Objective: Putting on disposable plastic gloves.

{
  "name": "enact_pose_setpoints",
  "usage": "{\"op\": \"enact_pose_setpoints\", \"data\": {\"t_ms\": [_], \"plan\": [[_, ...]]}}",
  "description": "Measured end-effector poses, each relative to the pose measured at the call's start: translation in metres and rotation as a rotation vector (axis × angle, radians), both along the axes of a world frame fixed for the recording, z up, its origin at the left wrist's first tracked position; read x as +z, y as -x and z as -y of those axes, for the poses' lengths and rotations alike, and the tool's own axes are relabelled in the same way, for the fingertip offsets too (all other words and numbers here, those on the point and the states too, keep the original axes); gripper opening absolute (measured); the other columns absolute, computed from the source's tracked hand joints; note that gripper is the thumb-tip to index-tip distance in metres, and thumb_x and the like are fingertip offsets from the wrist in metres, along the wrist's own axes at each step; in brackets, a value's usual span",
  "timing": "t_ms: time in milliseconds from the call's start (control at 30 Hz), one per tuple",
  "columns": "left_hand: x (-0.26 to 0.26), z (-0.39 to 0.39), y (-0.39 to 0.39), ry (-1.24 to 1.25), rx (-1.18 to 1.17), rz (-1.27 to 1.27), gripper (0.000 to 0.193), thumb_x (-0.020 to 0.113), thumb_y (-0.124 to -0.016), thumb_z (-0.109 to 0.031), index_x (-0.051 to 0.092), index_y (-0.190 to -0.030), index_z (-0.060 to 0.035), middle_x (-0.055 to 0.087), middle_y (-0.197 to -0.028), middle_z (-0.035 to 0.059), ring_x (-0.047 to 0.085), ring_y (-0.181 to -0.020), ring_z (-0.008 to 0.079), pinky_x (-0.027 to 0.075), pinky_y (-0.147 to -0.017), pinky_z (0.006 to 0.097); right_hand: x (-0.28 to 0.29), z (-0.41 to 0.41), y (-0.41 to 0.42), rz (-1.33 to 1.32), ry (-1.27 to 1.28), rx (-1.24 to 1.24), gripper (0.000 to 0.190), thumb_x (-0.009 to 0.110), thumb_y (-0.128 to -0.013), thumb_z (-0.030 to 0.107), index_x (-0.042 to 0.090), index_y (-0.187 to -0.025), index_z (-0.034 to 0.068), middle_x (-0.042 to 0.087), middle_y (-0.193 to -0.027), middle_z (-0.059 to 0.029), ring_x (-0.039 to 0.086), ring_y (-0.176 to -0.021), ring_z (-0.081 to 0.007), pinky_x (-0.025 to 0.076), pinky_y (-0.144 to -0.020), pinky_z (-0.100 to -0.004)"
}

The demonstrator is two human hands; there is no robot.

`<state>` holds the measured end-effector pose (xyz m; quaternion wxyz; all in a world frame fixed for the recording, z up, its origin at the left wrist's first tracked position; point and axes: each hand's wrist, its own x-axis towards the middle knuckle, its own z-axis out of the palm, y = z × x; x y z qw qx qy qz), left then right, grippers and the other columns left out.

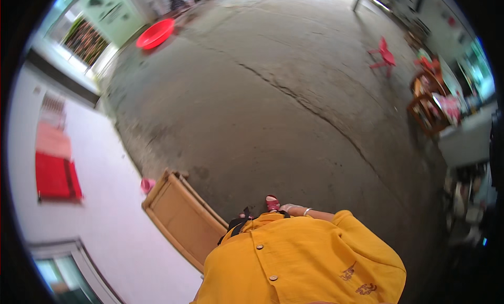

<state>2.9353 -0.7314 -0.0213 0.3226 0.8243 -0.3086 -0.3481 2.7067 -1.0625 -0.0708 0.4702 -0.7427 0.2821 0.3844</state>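
My right hand (pixel 290 207) shows in front of the yellow shirt (pixel 315 249), at the end of a bare forearm with a pale bracelet (pixel 308 212) at the wrist. It is small and blurred, partly hidden by the clothing, so what its fingers do cannot be made out. Beside it is a foot in a red sandal (pixel 272 203) on the concrete floor (pixel 236 138). Dark straps (pixel 238 226) hang near my waist. My left hand is out of view. To my left a tan panel with a bamboo-like frame (pixel 185 217) stands close to the white wall (pixel 106 186).
A red plastic basin (pixel 156 33) sits on the floor at the far left. Red towels (pixel 57 176) hang on the wall. A small pink chair (pixel 383 55) and wooden chairs (pixel 429 111) stand at the right. A long crack (pixel 315 111) crosses the floor.
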Motion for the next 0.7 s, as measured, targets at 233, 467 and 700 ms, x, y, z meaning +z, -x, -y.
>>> {"op": "enact_pose_setpoints", "data": {"t_ms": [233, 467, 700], "plan": [[-0.014, 0.062, -0.108, 0.068, -0.207, -0.144, 0.018, 0.060, -0.082, -0.018, 0.067, -0.076, -0.0025, 0.059, -0.065, -0.0014, 0.054, -0.055, 0.0125, 0.042, -0.051, 0.0300, -0.005, 0.006, -0.027, 0.068, 0.094, -0.589, 0.030, 0.054, -0.093, 0.033, 0.069, -0.102, 0.008, 0.070, -0.096, -0.0092, 0.067, -0.089, -0.0252, 0.051, -0.075, -0.0343], [-0.023, 0.133, -0.220, 0.125, -0.369, -0.327, 0.018, 0.058, -0.082, -0.018, 0.067, -0.076, -0.0035, 0.058, -0.065, -0.0018, 0.053, -0.055, 0.0122, 0.041, -0.050, 0.0295, 0.036, 0.045, -0.127, 0.191, 0.252, -1.077, 0.029, 0.054, -0.093, 0.032, 0.068, -0.100, 0.007, 0.069, -0.094, -0.0087, 0.067, -0.085, -0.0239, 0.051, -0.073, -0.0330], [0.014, 0.094, -0.276, 0.042, -0.244, -0.478, 0.017, 0.057, -0.083, -0.017, 0.066, -0.075, -0.0045, 0.057, -0.064, -0.0022, 0.052, -0.055, 0.0119, 0.040, -0.050, 0.0291, 0.061, -0.068, -0.001, 0.281, 0.279, -1.320, 0.027, 0.054, -0.094, 0.030, 0.068, -0.098, 0.006, 0.069, -0.091, -0.0082, 0.066, -0.082, -0.0226, 0.051, -0.071, -0.0318]]}}
